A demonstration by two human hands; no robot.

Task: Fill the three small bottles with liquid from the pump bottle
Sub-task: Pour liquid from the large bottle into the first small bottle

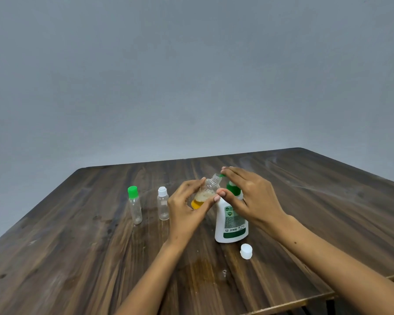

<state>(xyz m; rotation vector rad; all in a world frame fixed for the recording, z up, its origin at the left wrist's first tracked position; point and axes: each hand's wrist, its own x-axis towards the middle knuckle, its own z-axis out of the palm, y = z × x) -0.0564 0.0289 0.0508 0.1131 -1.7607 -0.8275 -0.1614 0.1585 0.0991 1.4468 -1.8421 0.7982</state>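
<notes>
Spout-to-mouth alignment, first small bottle (pixel 207 192) under fill.

Left hand (pixel 187 208), grip pinched round small bottle, thumb and fingers curled on its lower body; held off the table (pixel 77 258), tilted, long axis leaning up and right so the open mouth meets the green spout tip. Amber liquid plus foam low in it, maybe a third full. Right hand (pixel 248 196) flat over pump bottle (pixel 231 221) head, fingers straight, pressing, not wrapped. Pump bottle upright on table, just right of left grip, touching-close. Next press needs mouth kept under spout; slight drift risks spill. Loose white cap (pixel 246 251) near, in front. Green-capped bottle (pixel 134 205) and white-capped bottle (pixel 163 203) upright, capped, empty, left of left hand, nearer that hand.
</notes>
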